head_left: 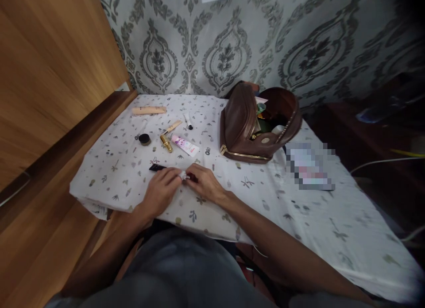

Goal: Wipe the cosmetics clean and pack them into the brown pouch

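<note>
Near the table's front edge my two hands meet. My left hand [163,186] is closed over a black tube [156,167], whose flat dark end sticks out past the knuckles; the rest of it is hidden by the hand. Between the hands shows a small whitish piece [183,175], which looks like the tube's cap end. My right hand [205,182] pinches at this piece with thumb and fingers. Just beyond the hands lie a pink and white squeeze tube [185,145] and a gold lipstick tube [166,143].
A brown leather bag [241,122] stands unzipped at the back right, with several items inside. Left of it lie a small white tube [188,121], a slim beige tube [173,127], a black-lidded jar [144,139] and a peach pouch [149,110]. A blurred-out phone-like object [308,166] lies right.
</note>
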Available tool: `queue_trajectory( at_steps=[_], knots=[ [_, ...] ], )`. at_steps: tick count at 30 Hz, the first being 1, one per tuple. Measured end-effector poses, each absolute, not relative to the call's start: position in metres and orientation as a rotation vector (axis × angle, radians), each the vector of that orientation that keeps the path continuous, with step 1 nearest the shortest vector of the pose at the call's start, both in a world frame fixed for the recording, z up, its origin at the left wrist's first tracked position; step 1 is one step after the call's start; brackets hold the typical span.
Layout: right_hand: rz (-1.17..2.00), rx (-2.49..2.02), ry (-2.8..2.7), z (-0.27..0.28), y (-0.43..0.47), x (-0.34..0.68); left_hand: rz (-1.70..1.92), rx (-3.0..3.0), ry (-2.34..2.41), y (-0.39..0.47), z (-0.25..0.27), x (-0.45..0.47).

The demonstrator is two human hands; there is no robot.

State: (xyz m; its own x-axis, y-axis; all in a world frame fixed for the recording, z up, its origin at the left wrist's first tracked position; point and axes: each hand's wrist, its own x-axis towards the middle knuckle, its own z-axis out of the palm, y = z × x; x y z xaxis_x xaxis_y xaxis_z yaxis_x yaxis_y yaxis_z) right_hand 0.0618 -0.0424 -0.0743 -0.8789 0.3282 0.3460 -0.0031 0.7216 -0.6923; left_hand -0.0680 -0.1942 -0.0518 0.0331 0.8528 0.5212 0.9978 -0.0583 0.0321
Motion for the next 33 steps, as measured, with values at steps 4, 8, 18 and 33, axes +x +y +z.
queue_trajectory(
  at_steps=[4, 8, 18, 33],
  knots=[
    [0.972, -0.249, -2.487, -0.074, -0.041, 0.062, -0.514, -2.046, -1.811, -0.193, -0.055, -0.064],
    [0.982, -0.280, -2.485, -0.074, -0.041, 0.062, -0.479, -1.981, -1.920, -0.206, -0.056, -0.088],
    [0.973, -0.290, -2.479, -0.074, -0.042, 0.062, -0.539, -1.761, -2.097, -0.216, -0.048, -0.115],
    [1.069, -0.420, -2.461, -0.067, -0.040, 0.063, -0.447, -1.846, -2.023, -0.198, -0.050, -0.103]
  ],
)
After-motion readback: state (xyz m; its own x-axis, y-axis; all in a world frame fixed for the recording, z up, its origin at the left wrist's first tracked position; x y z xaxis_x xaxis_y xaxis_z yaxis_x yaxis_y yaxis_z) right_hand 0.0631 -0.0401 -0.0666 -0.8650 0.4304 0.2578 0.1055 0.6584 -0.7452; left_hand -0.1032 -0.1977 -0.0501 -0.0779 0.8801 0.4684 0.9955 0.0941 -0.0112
